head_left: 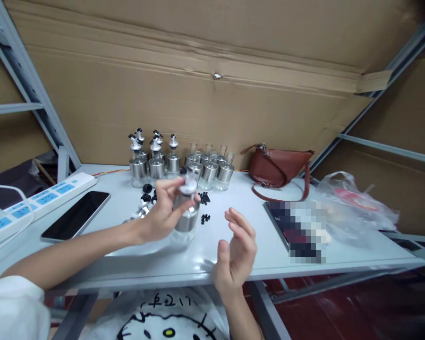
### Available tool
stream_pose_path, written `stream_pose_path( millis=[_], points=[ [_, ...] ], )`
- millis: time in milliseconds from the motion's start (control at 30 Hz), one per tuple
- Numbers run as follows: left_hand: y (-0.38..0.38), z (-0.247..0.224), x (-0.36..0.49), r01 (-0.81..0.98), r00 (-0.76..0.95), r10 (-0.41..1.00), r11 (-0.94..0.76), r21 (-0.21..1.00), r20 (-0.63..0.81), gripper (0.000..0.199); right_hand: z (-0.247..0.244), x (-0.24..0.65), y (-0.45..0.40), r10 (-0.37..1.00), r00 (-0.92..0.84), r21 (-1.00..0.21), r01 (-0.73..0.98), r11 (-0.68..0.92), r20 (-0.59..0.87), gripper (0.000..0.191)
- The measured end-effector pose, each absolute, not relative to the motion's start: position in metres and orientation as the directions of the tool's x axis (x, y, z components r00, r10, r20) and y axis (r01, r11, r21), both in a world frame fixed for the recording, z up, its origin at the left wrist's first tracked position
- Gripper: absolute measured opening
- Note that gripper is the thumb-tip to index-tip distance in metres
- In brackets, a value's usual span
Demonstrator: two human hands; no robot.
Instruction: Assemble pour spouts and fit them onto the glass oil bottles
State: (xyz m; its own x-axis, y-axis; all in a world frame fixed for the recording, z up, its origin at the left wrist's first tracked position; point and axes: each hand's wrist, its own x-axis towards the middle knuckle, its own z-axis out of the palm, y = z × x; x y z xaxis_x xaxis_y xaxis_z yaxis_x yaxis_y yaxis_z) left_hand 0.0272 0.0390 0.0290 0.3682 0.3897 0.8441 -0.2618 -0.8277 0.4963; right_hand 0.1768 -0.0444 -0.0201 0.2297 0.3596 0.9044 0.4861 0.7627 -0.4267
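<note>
My left hand (168, 208) is wrapped round the neck of a glass bottle (187, 219) with a steel band and a silver pourer, upright and slightly blurred. To its right, my right hand (236, 250) is raised near the table's front edge, fingers apart and holding nothing. Several bottles with pourers (156, 167) stand at the back left; beside them are several open-necked bottles (209, 174). Small black parts (205, 218) lie between my hands. Black rings (147, 189) and silver pourers (141, 209) lie behind my left wrist, partly hidden by it.
A phone (76, 216) and a white power strip (38, 203) lie on the left of the table (269, 264). Toward the right are a brown bag (279, 165), a dark flat device (279, 219), partly pixelated, and a clear plastic bag (357, 208). Cardboard (205, 108) stands behind.
</note>
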Motion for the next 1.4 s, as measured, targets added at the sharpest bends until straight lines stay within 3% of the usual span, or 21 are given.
stream_pose_path(
  millis=[133, 333, 600, 967, 1300, 1400],
  points=[
    [0.099, 0.046, 0.022, -0.143, 0.179, 0.496, -0.841, 0.522, 0.849, 0.035, -0.027, 0.178, -0.04, 0.406, 0.296, -0.502, 0.525, 0.687, 0.865, 0.024],
    [0.173, 0.043, 0.019, 0.047, 0.071, 0.569, -0.823, 0.567, 0.82, 0.036, -0.025, 0.177, -0.039, 0.381, 0.183, -0.415, 0.558, 0.719, 0.906, 0.021],
    [0.203, 0.009, 0.026, 0.227, 0.111, 0.637, -0.764, 0.604, 0.763, 0.035, -0.026, 0.174, -0.04, 0.405, 0.136, -0.413, 0.523, 0.746, 0.904, 0.025],
    [0.22, -0.012, 0.018, 0.304, 0.17, 0.647, -0.752, 0.585, 0.744, 0.038, -0.027, 0.173, -0.039, 0.41, 0.12, -0.416, 0.466, 0.781, 0.904, 0.028],
    [0.206, 0.004, 0.01, 0.42, 0.214, 0.586, -0.778, 0.468, 0.782, 0.041, -0.026, 0.172, -0.039, 0.403, 0.153, -0.423, 0.496, 0.759, 0.902, 0.028],
    [0.191, 0.016, 0.006, 0.521, 0.265, 0.558, -0.769, 0.37, 0.786, 0.04, -0.028, 0.172, -0.039, 0.414, 0.16, -0.436, 0.494, 0.753, 0.896, 0.029]
  ],
)
